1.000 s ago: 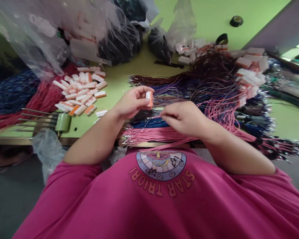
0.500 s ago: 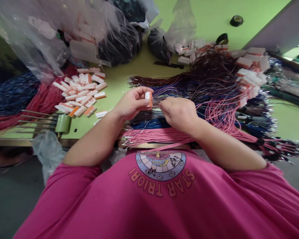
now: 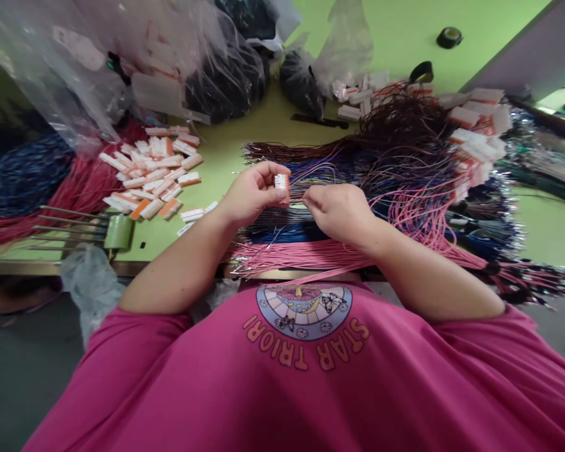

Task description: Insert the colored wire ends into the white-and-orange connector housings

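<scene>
A small white-and-orange connector housing point(image 3: 281, 182) is pinched between the thumb and fingers of my left hand point(image 3: 250, 193). Just right of it, my right hand point(image 3: 341, 212) is closed, its thumb and fingertips pressed together over the wires; whatever is in that pinch is too small to make out. Beneath both hands lie bundles of cut wires with metal terminals at their ends: pink wires point(image 3: 296, 256), blue wires point(image 3: 263, 235), and brown wires point(image 3: 287, 152) farther back.
A heap of connector housings point(image 3: 155, 169) lies left of my hands, beside a green block with metal rods point(image 3: 119, 232). Clear plastic bags point(image 3: 226, 75) stand behind. Wired white connectors point(image 3: 480, 138) pile up at the right; a tape roll point(image 3: 449, 37) lies at the back.
The connector housing has turned slightly in my left fingers, showing more of its white side. My right hand has barely shifted.
</scene>
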Available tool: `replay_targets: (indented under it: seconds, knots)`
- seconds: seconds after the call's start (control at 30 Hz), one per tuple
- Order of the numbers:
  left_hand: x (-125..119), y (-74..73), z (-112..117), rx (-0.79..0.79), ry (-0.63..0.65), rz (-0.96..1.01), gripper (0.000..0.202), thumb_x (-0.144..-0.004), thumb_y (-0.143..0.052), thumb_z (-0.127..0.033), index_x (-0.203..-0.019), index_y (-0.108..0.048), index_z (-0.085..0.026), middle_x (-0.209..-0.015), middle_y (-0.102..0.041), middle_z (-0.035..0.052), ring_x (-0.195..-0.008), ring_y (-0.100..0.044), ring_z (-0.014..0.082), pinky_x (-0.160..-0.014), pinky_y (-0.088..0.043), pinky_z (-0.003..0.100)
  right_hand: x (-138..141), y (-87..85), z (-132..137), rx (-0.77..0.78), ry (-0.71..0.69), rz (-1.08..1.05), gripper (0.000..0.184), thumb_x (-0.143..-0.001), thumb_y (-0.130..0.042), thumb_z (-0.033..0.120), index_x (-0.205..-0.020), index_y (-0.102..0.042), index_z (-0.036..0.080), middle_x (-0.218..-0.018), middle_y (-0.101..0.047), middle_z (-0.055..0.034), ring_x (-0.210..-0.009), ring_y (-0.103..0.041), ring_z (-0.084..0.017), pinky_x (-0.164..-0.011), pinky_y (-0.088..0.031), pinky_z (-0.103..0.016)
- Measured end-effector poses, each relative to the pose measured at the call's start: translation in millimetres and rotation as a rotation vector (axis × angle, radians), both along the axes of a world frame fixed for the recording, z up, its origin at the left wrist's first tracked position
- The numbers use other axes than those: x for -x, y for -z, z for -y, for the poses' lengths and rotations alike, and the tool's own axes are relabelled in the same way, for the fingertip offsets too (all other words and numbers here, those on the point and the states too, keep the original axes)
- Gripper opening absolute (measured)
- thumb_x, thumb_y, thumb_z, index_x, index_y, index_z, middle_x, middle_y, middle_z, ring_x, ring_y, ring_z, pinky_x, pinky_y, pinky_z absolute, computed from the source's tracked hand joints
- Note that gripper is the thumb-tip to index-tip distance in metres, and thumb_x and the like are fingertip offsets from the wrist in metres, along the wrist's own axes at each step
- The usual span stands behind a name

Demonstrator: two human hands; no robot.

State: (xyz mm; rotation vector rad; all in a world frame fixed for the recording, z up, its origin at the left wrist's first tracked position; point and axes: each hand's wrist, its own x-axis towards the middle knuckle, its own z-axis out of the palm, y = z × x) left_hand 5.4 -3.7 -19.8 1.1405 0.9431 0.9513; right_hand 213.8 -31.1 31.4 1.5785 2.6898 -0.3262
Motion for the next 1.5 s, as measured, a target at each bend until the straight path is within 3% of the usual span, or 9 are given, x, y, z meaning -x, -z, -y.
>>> replay_targets:
  seconds: [0.4,0.8,1.03,1.23,1.4,1.5]
  knots:
    - [1.0,2.5,-0.6,-0.036,0.024,-0.033,0.062,-0.056,-0.099,-0.04,-0.1,-0.059,-0.023,-0.076,-0.064,-0.0033,-0.064,-0.063,0.0117,-0.063,-0.055,0.028,0.5,-3.1,-1.7,0.036,-0.018,0.031,0.034,-0.103,-0.044,0.027,-0.106,-0.077,0.019,-0.099,-0.079,-0.0087,-0.086,-0.066,-0.022,-0.07,-0.028,-0.033]
    - [-2.1,4.8,5.0,-0.045,0.019,-0.041,0.052,-0.062,-0.096,-0.026,-0.1,-0.061,-0.021,-0.076,-0.066,-0.0027,-0.067,-0.068,0.0141,-0.067,-0.058,0.03,5.1,6.4,-4.0,0.049,-0.023,-0.074,0.034,-0.103,-0.044,0.027,-0.103,-0.077,0.018,-0.097,-0.079,-0.0085,-0.085,-0.065,-0.021,-0.072,-0.03,-0.032]
    - [-7.8,6.2,7.7,-0.083,-0.022,-0.095,0.044,-0.066,-0.089,-0.021,-0.099,-0.06,-0.02,-0.08,-0.066,-0.0019,-0.069,-0.065,0.0135,-0.068,-0.056,0.03,10.9,21.1,-0.6,0.075,0.026,-0.214,0.032,-0.104,-0.045,0.028,-0.099,-0.075,0.017,-0.093,-0.077,-0.0071,-0.08,-0.062,-0.018,-0.073,-0.033,-0.03]
    - [-8.6,7.8,7.5,-0.065,-0.093,-0.108,0.041,-0.064,-0.085,-0.015,-0.097,-0.061,-0.02,-0.079,-0.066,-0.0023,-0.066,-0.062,0.0116,-0.065,-0.055,0.028,13.4,28.1,-3.7,0.102,0.021,-0.213,0.032,-0.104,-0.047,0.029,-0.103,-0.076,0.017,-0.096,-0.077,-0.0077,-0.082,-0.063,-0.018,-0.073,-0.033,-0.03]
    - [-4.6,8.1,3.9,-0.171,-0.101,-0.126,0.043,-0.077,-0.081,-0.029,-0.114,-0.062,-0.021,-0.094,-0.071,0.0035,-0.082,-0.07,0.0169,-0.076,-0.061,0.033,1.4,8.6,-2.8,0.062,0.029,-0.323,0.032,-0.104,-0.049,0.03,-0.109,-0.078,0.019,-0.096,-0.078,-0.0069,-0.084,-0.064,-0.018,-0.079,-0.039,-0.03]
    - [-4.3,4.7,15.0,-0.422,0.111,-0.327,0.064,-0.081,-0.081,-0.038,-0.138,-0.059,-0.021,-0.126,-0.073,0.0138,-0.119,-0.071,0.029,-0.105,-0.058,0.048,-31.8,-15.7,4.9,-0.031,0.099,-0.367,0.036,-0.104,-0.051,0.037,-0.105,-0.081,0.018,-0.09,-0.077,-0.0083,-0.078,-0.063,-0.017,-0.074,-0.042,-0.032]
